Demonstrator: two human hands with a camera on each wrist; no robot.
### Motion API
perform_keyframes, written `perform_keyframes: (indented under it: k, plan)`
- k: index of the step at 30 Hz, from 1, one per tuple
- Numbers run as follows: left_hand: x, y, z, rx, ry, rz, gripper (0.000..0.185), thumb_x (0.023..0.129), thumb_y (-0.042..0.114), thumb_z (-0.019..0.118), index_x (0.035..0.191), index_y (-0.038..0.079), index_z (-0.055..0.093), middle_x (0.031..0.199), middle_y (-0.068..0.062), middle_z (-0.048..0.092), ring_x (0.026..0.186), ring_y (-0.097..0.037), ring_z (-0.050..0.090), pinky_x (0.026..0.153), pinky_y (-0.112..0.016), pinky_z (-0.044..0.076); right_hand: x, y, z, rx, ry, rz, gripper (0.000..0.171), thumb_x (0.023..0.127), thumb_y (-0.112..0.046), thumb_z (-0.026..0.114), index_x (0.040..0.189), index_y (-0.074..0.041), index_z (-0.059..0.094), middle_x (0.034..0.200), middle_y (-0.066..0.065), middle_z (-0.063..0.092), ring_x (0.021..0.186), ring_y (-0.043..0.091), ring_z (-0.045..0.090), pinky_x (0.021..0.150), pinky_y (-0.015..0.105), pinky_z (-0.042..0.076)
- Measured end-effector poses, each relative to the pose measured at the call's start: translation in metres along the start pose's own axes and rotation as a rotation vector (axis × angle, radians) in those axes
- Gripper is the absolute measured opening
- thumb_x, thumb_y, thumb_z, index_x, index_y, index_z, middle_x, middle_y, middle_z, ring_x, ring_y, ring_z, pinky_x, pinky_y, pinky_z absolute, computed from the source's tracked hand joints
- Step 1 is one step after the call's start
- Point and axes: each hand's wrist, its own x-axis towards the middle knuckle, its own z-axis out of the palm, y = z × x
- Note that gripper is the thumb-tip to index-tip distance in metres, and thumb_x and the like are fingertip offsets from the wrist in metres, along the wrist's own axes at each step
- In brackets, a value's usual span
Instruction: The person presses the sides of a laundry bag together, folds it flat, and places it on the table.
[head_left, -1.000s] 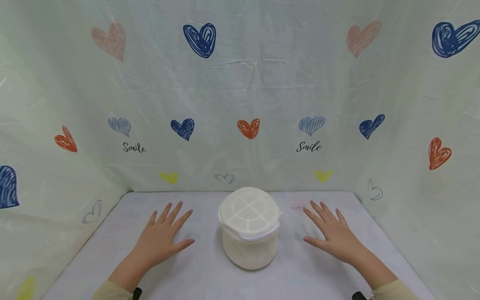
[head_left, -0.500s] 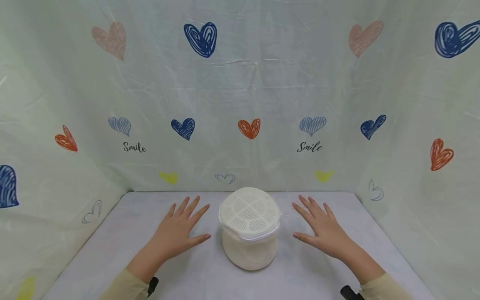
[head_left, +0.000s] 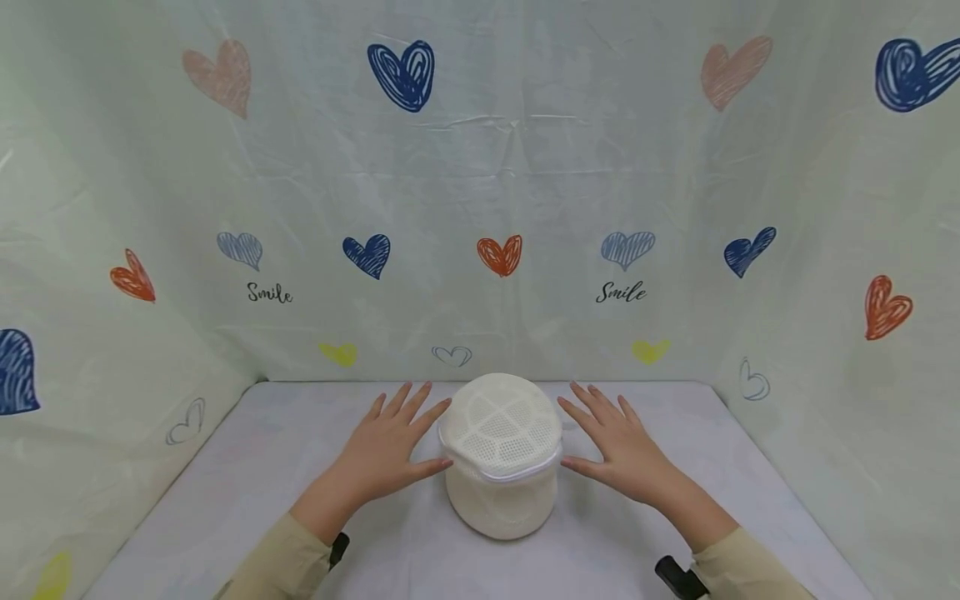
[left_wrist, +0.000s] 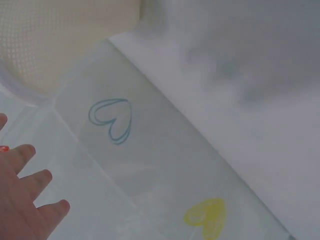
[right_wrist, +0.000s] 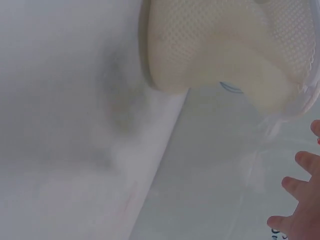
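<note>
"Smile" stands twice on the heart-printed backdrop [head_left: 480, 183]

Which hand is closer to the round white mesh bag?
Left, though only just. The left hand lies flat with its thumb tip at the mesh bag, seemingly touching. The right hand lies flat on the other side, with a thin gap.

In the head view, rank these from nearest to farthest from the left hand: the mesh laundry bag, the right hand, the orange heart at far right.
1. Mesh laundry bag, just right of the left hand.
2. Right hand, beyond the bag.
3. Orange heart, on the right curtain wall.
</note>
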Motion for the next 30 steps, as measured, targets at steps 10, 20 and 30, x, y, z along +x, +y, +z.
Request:
perform_keyframes:
  k: [10, 20, 30]
  plan:
    - [0.015, 0.013, -0.004, -0.007, -0.036, 0.026, 0.084, 0.088, 0.075, 0.043, 0.154, 0.024, 0.031, 0.16, -0.011, 0.022, 0.145, -0.039, 0.016, 0.111, -0.062, 0.018, 0.019, -0.013, 0.001, 0.015, -0.045, -0.021, 0.082, 0.088, -0.066, 0.055, 0.153, -0.02, 0.035, 0.16, 0.008, 0.023, 0.145, 0.036, 0.019, 0.112, 0.063, 0.008]
    - [0.027, 0.022, 0.001, -0.003, -0.072, 0.008, 0.086, 0.085, 0.077, 0.044, 0.155, 0.028, 0.029, 0.161, -0.008, 0.02, 0.146, -0.036, 0.015, 0.112, -0.06, 0.019, 0.038, -0.021, 0.005, 0.007, -0.093, -0.043, 0.081, 0.088, -0.068, 0.051, 0.153, -0.022, 0.034, 0.16, 0.007, 0.022, 0.145, 0.037, 0.018, 0.111, 0.065, 0.009]
    - [0.037, 0.027, 0.0, -0.008, -0.079, 0.032, 0.084, 0.086, 0.075, 0.046, 0.154, 0.027, 0.033, 0.161, -0.007, 0.021, 0.146, -0.033, 0.016, 0.112, -0.059, 0.02, 0.051, -0.025, 0.005, 0.005, -0.153, -0.09, 0.084, 0.088, -0.071, 0.048, 0.154, -0.023, 0.031, 0.161, 0.006, 0.019, 0.146, 0.035, 0.014, 0.111, 0.065, 0.009]
